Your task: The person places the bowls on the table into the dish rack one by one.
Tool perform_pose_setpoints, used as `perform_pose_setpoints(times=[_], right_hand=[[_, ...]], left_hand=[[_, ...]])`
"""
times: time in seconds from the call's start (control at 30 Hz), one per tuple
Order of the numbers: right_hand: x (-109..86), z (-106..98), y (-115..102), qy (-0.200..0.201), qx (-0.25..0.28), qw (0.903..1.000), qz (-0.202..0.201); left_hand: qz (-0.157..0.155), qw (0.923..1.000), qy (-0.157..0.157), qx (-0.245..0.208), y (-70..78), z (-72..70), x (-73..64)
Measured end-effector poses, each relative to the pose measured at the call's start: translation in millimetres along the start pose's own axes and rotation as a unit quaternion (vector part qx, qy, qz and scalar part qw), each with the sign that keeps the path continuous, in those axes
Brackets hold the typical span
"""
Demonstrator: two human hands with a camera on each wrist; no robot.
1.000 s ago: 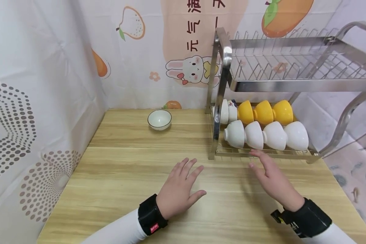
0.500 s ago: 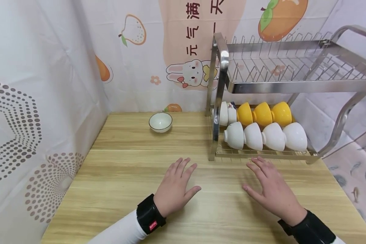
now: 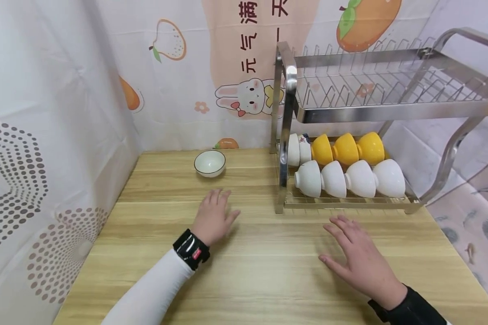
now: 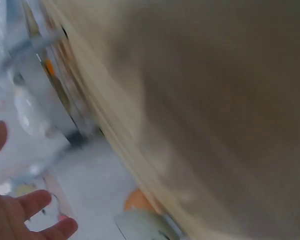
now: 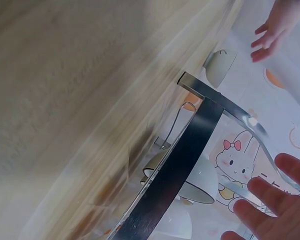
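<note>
A small white bowl with a dark rim stands upright at the back left of the wooden table. My left hand is over the table just in front of that bowl, fingers extended and nothing held. In the left wrist view part of the bowl shows at the bottom, beyond the fingertips. My right hand hovers in front of the dish rack, fingers spread and holding nothing. On the rack's lower tier, white bowls lie on their sides in the front row, with yellow bowls behind.
The rack's upper tier is a steel frame with wire slots, overhanging the bowls. A steel post rises at its left end. Patterned curtains hang behind and beside the wooden table.
My left hand has moved forward and left toward the dark-rimmed bowl. My right hand first drew back from the rack's front row and then stayed about where it was.
</note>
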State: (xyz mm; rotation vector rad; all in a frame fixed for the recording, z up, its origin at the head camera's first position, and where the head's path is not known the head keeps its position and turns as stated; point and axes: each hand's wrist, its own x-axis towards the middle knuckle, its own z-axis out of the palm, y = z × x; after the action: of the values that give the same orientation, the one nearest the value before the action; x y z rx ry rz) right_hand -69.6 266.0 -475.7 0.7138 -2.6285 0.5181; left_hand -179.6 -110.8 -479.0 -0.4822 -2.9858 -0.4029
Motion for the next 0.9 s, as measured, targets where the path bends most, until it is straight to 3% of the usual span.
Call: perform_pose_setpoints(times=[0.23,0.37,0.53,0.8,0.9], right_hand=[[-10.8,-3,-5,0.01,0.005,0.9999,0.013],[-16.2,-4,-6,0.013,0.004,0.9997,0.019],[-20.4,-4,-5,0.017,0.005,0.9995,0.026],[-23.7,-2,-4,0.017,0.003,0.9996,0.024],[-23.7,-3,-3,0.015,0.001,0.9995,0.027]], left_hand=[[-0.033,0.9981,0.018,0.049,-36.5,-1.3,49.4],[-0.045,0.9974,0.015,0.054,-46.9,-4.6,73.4],[-0.037,0.9964,-0.008,0.076,-56.3,-4.8,99.7],[-0.048,0.9883,-0.084,0.118,-58.9,-3.4,124.0],[-0.052,0.9877,-0.089,0.117,-57.0,-3.5,126.1]])
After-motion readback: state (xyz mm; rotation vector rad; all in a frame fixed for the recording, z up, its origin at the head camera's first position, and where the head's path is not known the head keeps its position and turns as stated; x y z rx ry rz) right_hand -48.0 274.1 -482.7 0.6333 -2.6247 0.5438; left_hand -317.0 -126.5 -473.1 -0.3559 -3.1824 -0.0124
